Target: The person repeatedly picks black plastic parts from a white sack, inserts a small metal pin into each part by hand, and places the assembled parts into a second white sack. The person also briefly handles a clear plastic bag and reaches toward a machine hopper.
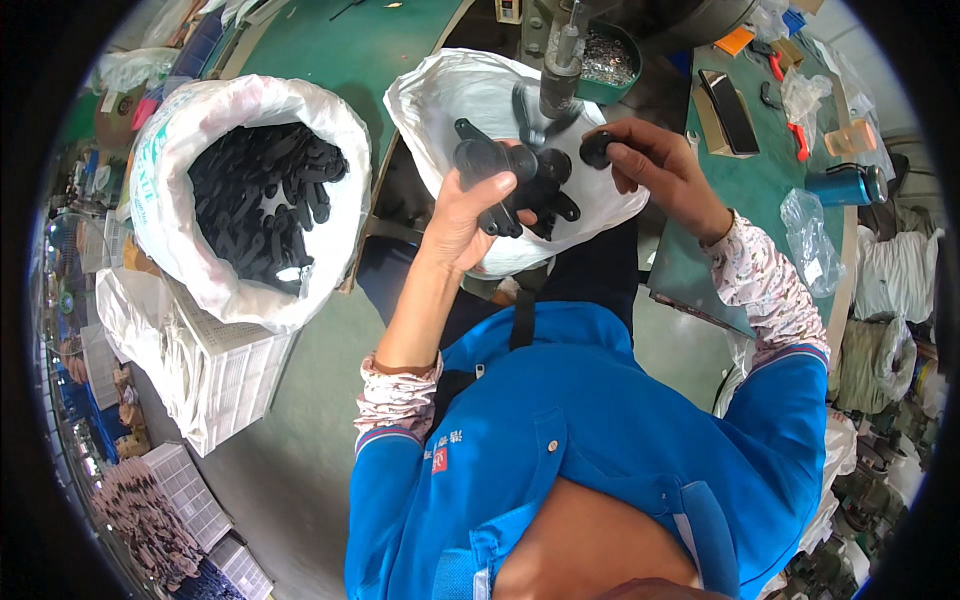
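My left hand (462,215) is raised in front of me and grips a black flat plastic part (492,165) with lobed arms. My right hand (655,165) pinches a small black round piece (597,148) just right of a metal press post (560,70). Another black part (552,170) sits under the post between both hands. Behind them lies an open white bag (450,100) with more black parts partly hidden inside.
A large white sack (330,110) full of black parts stands on a white crate (230,370) at left. A green bowl of metal bits (608,60) sits behind the post. The green bench (760,170) at right carries a phone, a blue bottle (845,185) and plastic bags.
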`<state>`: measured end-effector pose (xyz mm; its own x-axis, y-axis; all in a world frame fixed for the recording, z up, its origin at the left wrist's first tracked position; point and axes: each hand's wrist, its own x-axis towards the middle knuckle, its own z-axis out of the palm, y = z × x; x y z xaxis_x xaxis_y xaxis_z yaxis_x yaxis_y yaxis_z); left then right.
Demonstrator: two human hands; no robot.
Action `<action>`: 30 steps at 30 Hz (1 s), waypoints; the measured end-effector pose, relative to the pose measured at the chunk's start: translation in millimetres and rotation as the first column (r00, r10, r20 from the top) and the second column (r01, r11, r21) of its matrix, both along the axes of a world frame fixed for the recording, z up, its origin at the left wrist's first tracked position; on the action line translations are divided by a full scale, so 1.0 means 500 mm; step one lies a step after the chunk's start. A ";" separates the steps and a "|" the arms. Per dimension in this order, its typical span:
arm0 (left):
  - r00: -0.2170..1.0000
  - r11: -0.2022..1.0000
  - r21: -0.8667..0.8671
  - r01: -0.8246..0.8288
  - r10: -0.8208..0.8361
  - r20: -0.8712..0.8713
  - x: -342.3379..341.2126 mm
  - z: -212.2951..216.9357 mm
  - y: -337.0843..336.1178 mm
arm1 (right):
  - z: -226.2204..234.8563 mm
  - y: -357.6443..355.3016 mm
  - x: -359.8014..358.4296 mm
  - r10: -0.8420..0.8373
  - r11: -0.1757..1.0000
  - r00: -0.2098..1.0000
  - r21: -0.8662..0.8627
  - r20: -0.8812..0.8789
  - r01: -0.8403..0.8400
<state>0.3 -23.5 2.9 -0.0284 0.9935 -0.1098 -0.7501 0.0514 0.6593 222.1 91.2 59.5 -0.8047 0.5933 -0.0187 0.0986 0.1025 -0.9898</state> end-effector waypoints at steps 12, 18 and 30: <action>0.887 0.977 -0.102 0.189 -0.125 0.444 0.009 -0.006 0.002 | 0.036 -0.012 -0.025 0.156 0.733 0.979 0.679 -0.135 -0.023; 0.955 0.999 -0.034 -0.007 0.017 0.296 0.003 0.004 0.005 | 0.086 0.039 -0.038 -0.351 0.882 0.914 0.256 -0.205 0.396; 0.996 0.995 -0.044 -0.087 0.085 -0.036 0.022 0.047 0.015 | 0.186 0.153 -0.134 -0.327 0.944 0.937 0.006 0.120 0.329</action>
